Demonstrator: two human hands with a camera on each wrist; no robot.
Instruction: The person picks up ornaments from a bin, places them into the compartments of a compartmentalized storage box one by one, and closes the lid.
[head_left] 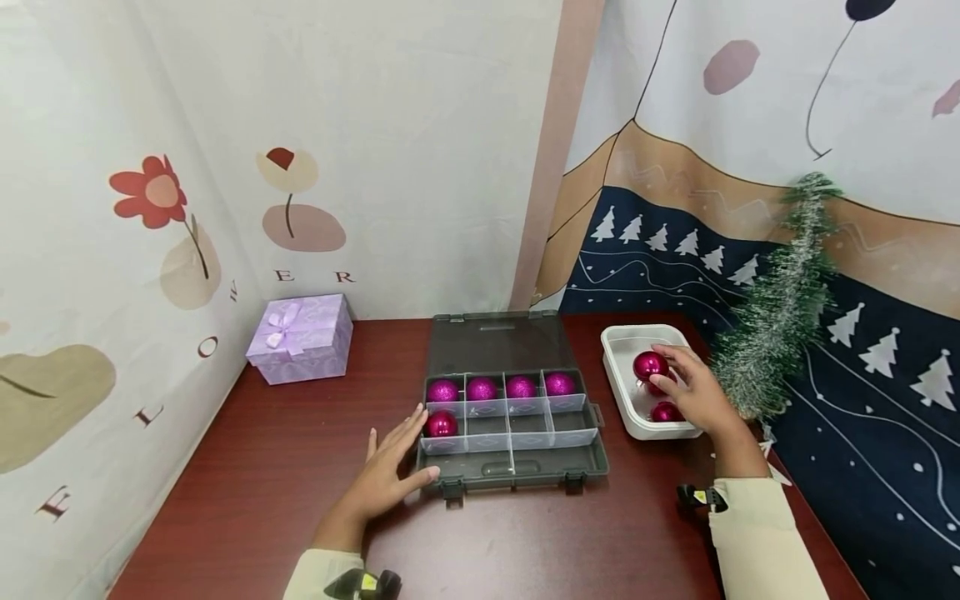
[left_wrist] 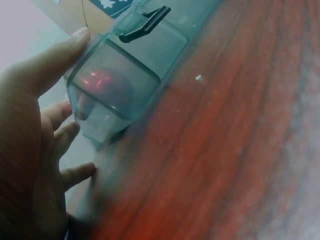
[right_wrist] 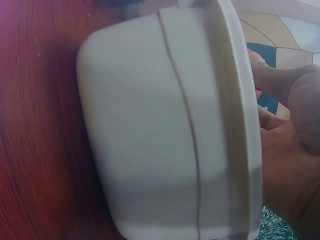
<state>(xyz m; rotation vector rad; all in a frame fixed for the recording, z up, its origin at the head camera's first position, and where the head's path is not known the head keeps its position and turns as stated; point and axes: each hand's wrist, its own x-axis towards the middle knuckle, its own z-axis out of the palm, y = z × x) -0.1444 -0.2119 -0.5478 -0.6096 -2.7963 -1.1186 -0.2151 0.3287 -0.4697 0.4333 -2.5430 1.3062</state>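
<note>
A dark translucent compartment case (head_left: pixel 480 481) lies open on the table. Several glittery magenta baubles (head_left: pixel 482 388) fill its back row, and one shiny bauble (head_left: pixel 442 423) sits in the leftmost second-row compartment. My left hand (head_left: pixel 390 467) touches the case's left side with fingers spread; in the left wrist view, thumb and fingers (left_wrist: pixel 67 134) lie along the case wall. Over the white tub (head_left: pixel 617 392), my right hand (head_left: pixel 697 392) pinches a shiny magenta Christmas bauble (head_left: pixel 649 365). Another bauble (head_left: pixel 666 412) lies in the tub. The right wrist view mostly shows the tub's outer wall.
A lilac gift box (head_left: pixel 300 337) with a bow stands at the back left. Right of the tub leans a small tinsel Christmas tree (head_left: pixel 780 317), close to my right wrist. Printed cloth (head_left: pixel 420 167) hangs behind the table (head_left: pixel 285 433).
</note>
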